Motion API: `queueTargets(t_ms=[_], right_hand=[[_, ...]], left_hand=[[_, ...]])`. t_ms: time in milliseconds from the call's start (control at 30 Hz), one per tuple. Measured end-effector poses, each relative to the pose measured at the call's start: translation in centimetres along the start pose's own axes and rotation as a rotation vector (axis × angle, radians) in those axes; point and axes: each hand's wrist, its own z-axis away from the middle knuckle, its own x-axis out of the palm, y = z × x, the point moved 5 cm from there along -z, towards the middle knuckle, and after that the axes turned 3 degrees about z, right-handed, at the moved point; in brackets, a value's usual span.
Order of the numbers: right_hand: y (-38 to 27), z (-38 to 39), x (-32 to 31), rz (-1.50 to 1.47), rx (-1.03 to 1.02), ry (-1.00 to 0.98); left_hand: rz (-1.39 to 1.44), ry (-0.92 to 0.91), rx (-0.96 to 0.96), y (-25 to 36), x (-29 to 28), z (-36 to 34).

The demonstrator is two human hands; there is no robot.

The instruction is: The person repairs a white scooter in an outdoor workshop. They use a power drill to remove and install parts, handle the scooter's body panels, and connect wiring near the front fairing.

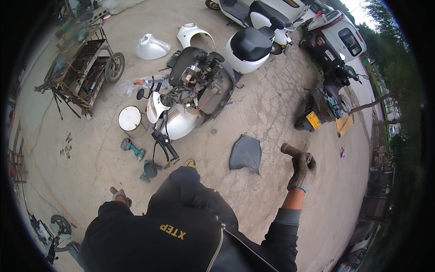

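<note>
right hand (299, 173): partly curled; hold unclear
left hand (121, 196): partly hidden; opening, hold unclear
panel (245, 154): ten o'clock from right hand
scooter (182, 124): one o'clock from left hand

Beneath me spreads pale, cracked concrete ground (272, 109). On it, ahead of me, stands a white, partly stripped motor scooter (181, 123). To its right I see a flat, dark grey, shield-shaped panel (245, 154) lying by itself; to its left, a teal-and-black, pistol-shaped power tool (132, 148) and a half-hidden second teal tool (144, 178). A round, white-topped drum (130, 119) stands near them. Farther off rest two curved, glossy white body shells (152, 47) and, left, a wheeled metal cart (86, 68).
</note>
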Motion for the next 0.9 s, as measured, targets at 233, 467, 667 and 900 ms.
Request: queueTargets(t_ms=[233, 467, 667, 900], right_hand=[[-4.3, -11.8, 21.4, -0.123, -0.036, -0.369], [-3.7, -16.1, 42.4, -0.094, 0.007, -0.701], [1.7, -16.5, 52.4, 0.272, -0.104, -0.917], [6.0, -18.8, 57.5, 0.904, -0.439, -1.303]], left_hand=[[0.269, -0.194, -0.003, -1.4, 9.1, 8.5], [0.151, -0.185, 0.368, -0.3, 11.0, 22.3], [0.539, 0.076, -0.047, -17.7, 8.0, 22.2], [0.866, -0.081, -0.866, -43.6, 11.0, 31.5]])
